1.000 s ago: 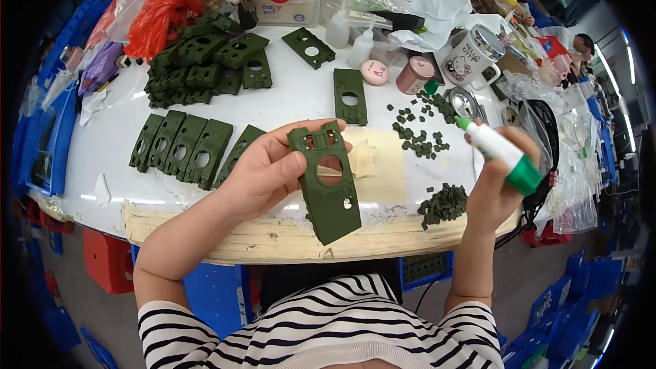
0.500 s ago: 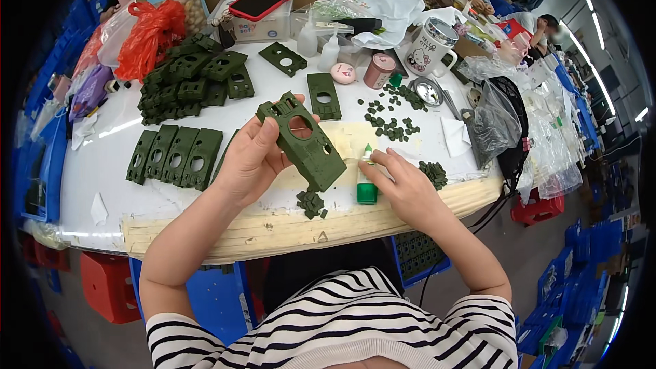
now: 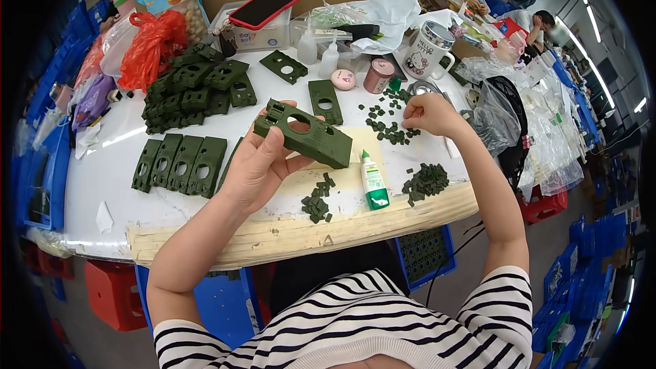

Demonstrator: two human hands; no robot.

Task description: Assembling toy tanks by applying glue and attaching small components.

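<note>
My left hand point(image 3: 251, 167) grips a dark green plastic model tank hull point(image 3: 321, 145) by one end, thumb on top, tilted above the table. The hull has a large round hole and a smaller opening. My right hand point(image 3: 436, 115) is over a scatter of small dark green plastic pieces point(image 3: 384, 128), its fingers drawn together in a pinch; what lies between the fingertips is too small to make out. On the table between my hands lies a white glue bottle point(image 3: 374, 179) with a green tip and green base. Small piles of green pieces point(image 3: 316, 205) flank the bottle.
Similar hulls stand in a row point(image 3: 183, 164) at left, with a heap point(image 3: 191, 85) behind. A phone point(image 3: 265, 7) lies on a plastic box at the back. A mug point(image 3: 427, 51) and pink tin point(image 3: 378, 76) stand beyond my right hand. Plastic bags point(image 3: 492, 126) lie at right.
My right hand has left the glue bottle and moved right and away from me to the scattered pieces. The bottle now lies alone, slightly turned. The hull in my left hand has tilted flatter.
</note>
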